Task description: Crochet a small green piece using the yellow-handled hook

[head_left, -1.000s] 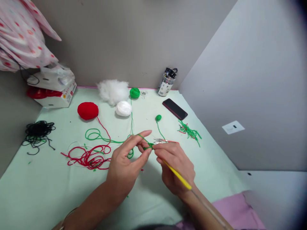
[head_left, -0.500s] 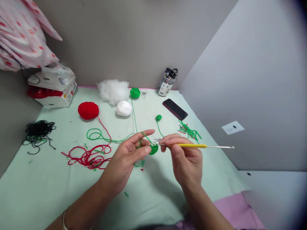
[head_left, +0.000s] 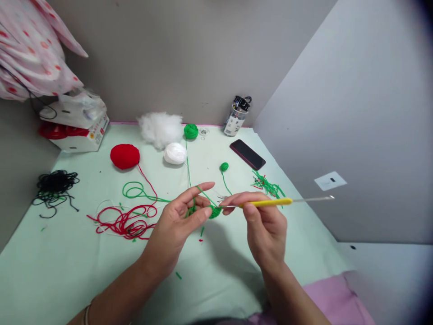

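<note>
Between thumb and fingers, my left hand (head_left: 179,221) pinches a small green crochet piece (head_left: 215,211). Green yarn (head_left: 188,167) runs from a green yarn ball (head_left: 191,131) at the back and passes over my raised left index finger. My right hand (head_left: 265,223) is closed around a crochet hook (head_left: 270,203) with a yellow handle and metal ends. One end of the hook meets the green piece; the other points right. Whether the tip is inside a stitch is too small to tell. A small green crocheted ball (head_left: 224,167) with a yarn tail lies beyond my hands.
Around the table (head_left: 111,280) are a red yarn ball (head_left: 125,156), white yarn ball (head_left: 175,153), stuffing (head_left: 160,128), black yarn (head_left: 56,185), tangled red yarn (head_left: 125,221), green scraps (head_left: 269,186), a phone (head_left: 247,154), a jar (head_left: 235,119) and a box (head_left: 81,135).
The hook has tilted, its free right end rising slightly. My left hand has shifted a little left with the green piece, and the green yarn loop below it has drawn up.
</note>
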{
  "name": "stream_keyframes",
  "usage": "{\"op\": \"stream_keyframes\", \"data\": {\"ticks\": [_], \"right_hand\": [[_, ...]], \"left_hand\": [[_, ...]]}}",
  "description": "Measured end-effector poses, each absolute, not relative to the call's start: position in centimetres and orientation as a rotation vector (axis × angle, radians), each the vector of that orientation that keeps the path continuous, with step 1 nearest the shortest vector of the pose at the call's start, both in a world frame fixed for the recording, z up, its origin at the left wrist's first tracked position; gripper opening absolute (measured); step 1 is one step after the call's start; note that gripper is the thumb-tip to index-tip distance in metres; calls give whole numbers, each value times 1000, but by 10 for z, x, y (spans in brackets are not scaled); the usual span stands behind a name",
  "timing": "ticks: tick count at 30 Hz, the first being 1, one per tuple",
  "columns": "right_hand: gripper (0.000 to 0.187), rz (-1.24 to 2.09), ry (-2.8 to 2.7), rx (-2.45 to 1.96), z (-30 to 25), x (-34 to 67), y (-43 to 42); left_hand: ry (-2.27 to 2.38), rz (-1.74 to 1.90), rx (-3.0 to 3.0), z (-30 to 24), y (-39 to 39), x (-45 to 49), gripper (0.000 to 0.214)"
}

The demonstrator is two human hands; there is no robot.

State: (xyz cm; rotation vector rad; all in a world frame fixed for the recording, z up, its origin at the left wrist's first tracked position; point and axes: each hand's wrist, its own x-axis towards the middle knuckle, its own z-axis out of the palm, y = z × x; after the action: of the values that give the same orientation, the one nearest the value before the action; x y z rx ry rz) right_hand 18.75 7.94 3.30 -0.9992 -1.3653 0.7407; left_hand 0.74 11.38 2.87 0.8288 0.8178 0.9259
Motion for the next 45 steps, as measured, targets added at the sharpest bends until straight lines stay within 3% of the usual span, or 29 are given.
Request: {"op": "stream_keyframes", "data": {"ticks": [6,10,12,16,19,23,27,30,34,37,45], "right_hand": [[28,249,-1799,-1017,32,187,76],[32,-204,-1960,-1039,23,185,77],[31,-118,-1850,-1019,21,184,77],[23,474,-1411,-980,27,184,81],[19,707,-1294,-930,32,184,86],[17,608,-1408,-978,31,178,87],[33,224,-1674,-1046,24,174,79],[39,53,-1770,-1001,23,176,78],[21,425,-1376,-1009,31,180,84],[17,693,-1251,-975,33,181,87],[15,901,-1198,-986,25,183,90]], "left_hand": [[962,1024,1000,28,109,11,35],[856,930,780,32,109,14,47],[782,858,620,34,111,14,51],[749,851,558,37,116,10,43],[748,880,647,38,115,10,37],[770,906,750,33,111,13,32],[770,917,690,32,109,15,49],[711,833,528,34,112,14,49],[720,827,504,37,118,9,38],[759,869,663,35,117,8,35],[824,889,849,29,114,9,29]]}}
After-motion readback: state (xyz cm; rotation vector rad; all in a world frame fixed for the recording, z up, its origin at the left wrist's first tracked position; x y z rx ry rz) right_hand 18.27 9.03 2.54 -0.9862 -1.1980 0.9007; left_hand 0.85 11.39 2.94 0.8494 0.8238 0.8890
